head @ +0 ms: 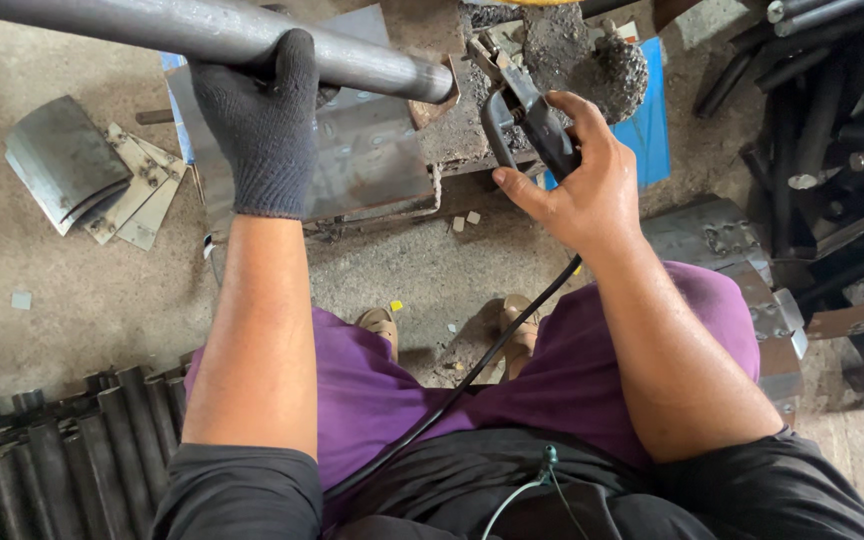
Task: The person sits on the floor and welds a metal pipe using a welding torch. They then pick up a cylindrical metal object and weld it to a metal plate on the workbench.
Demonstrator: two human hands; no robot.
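**Pipe Held Steady, Electrode Holder at the Ready**

Concrete workshop floor (62, 290) spreads out below us, dusty and littered with offcuts, and we're squatting right over it in purple trousers with sandals just showing between our knees. Our left hand (262, 125), in a dark knitted glove, is wrapped tight around a steel pipe (202, 30), which runs across the top of the view, its cut end poking out just past the glove towards the right. Our right hand (577, 190) is bare and closed firmly on the handle of a welding electrode holder (522, 115), its black cable (472, 375) trailing back between our legs. The holder's clamp sits just beside the pipe's end, close but apart, above a rusty steel plate (372, 160) that serves as the work surface. We can't make out a rod in the clamp from here.

How far along are we? By our reckoning, early: no arc, no glow, no fresh bead that we can see on the pipe's end, so the joining work looks to be ahead of us. Pipe positioned, tool in hand, that much seems done.

Off to the left lies a small stack of cut metal plates (102, 180), and a row of dark pipes (52, 450) rests at the lower left. More bars (832, 90) pile up on the right.
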